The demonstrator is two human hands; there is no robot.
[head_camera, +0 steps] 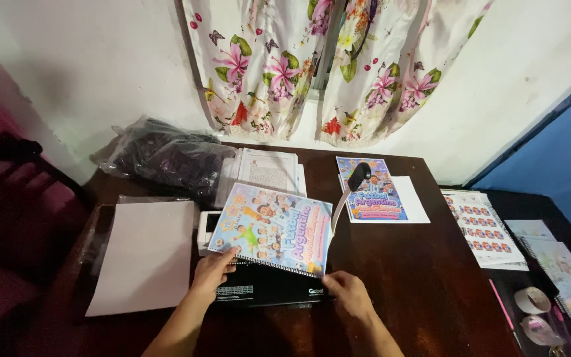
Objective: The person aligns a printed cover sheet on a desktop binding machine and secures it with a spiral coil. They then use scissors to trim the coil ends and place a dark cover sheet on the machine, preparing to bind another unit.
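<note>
A colourful printed booklet cover (273, 227) with cartoon children lies tilted over a black binding machine (266, 287) on the dark wooden table (418, 277). My left hand (211, 272) holds the cover's lower left edge. My right hand (346, 294) rests at its lower right corner, fingers on the machine's front. The machine's lever with a black knob (358, 176) stands up behind the cover.
A blank pale sheet (141, 254) lies at the left, a black plastic bag (166, 157) behind it. A stack of printed pages (267, 170) and another colourful cover (373, 192) lie at the back. Sticker sheets (482, 228), notebooks and tape rolls (531, 301) sit at the right.
</note>
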